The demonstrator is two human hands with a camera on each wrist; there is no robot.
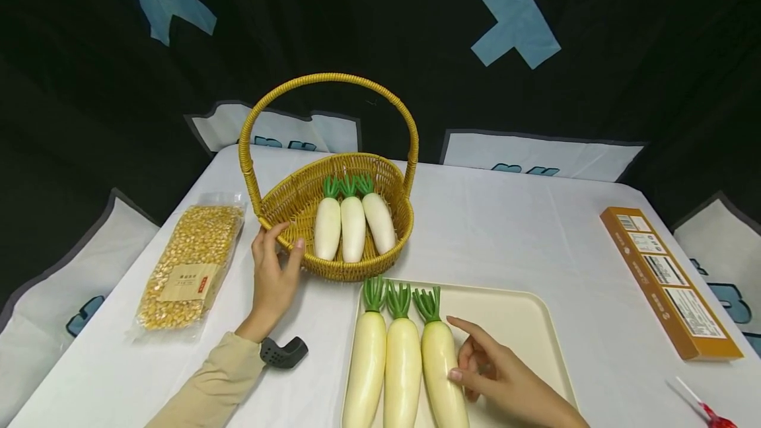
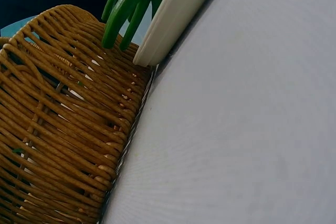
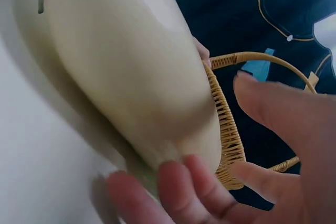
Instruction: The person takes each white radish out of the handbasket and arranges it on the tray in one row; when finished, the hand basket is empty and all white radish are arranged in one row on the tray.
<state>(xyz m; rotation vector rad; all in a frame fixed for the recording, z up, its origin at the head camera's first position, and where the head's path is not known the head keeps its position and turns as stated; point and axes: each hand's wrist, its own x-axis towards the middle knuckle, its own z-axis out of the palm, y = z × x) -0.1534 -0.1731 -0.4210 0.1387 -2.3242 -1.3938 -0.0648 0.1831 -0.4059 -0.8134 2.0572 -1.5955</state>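
A yellow woven basket [image 1: 341, 275] with a tall arched handle holds three white radishes [image 1: 353, 230] with green tops. My left hand [image 1: 276, 283] grips its front left rim, thumb and index finger over the edge; the left wrist view shows the woven side [image 2: 68, 119] up close. Three larger, pale yellow-green radishes [image 1: 401, 368] lie side by side on a cream tray [image 1: 517, 312]. My right hand [image 1: 505, 375] is at the rightmost one [image 1: 442, 368], thumb tip overlapping it and fingers spread loosely. In the right wrist view, fingertips are right at that radish's [image 3: 126, 61] surface.
A clear bag of yellow corn kernels [image 1: 190, 263] lies left of the basket. An orange-brown box [image 1: 672, 283] lies at the right, with a red-wrapped lollipop [image 1: 713, 418] near the front. A dark curved object [image 1: 284, 353] shows at the left wrist. Black cloth hangs behind the white table.
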